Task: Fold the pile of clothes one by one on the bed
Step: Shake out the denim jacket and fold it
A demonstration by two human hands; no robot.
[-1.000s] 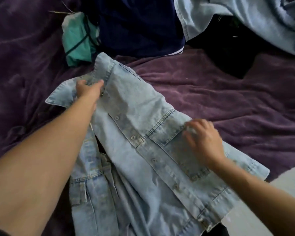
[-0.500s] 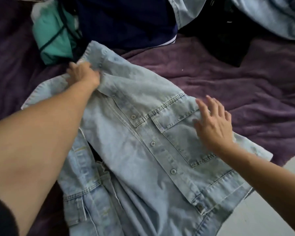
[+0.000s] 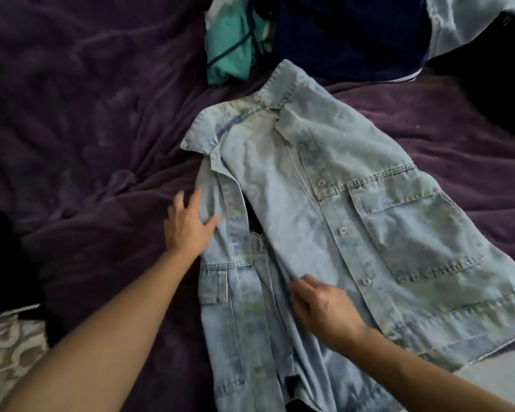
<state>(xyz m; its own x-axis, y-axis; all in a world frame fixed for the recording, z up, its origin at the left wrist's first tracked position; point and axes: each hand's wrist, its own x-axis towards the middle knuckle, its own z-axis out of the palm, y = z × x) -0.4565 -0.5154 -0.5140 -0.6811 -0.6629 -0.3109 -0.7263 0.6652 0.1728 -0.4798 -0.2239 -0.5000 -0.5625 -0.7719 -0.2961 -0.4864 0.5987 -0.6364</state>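
Observation:
A light blue denim shirt [image 3: 369, 221] lies front up on the purple blanket [image 3: 87, 114], collar toward the far side, buttons and a chest pocket showing. My left hand [image 3: 188, 224] rests with spread fingers on the shirt's left front edge. Lower down, my right hand [image 3: 321, 310] has its fingers curled on the cloth near the button placket; whether it pinches the fabric is hard to tell. The pile of other clothes sits beyond the collar: a teal garment [image 3: 232, 52], a dark navy one [image 3: 348, 34] and a pale blue one [image 3: 464, 19].
The bed's near edge runs along the lower right, with pale floor [image 3: 506, 379] past it. A patterned cloth [image 3: 9, 352] shows at the lower left. A black item [image 3: 494, 93] lies at the far right.
My left hand let go of the collar and came down to the shirt's left edge. My right hand left the pocket and moved to the lower placket. The shirt lies flatter.

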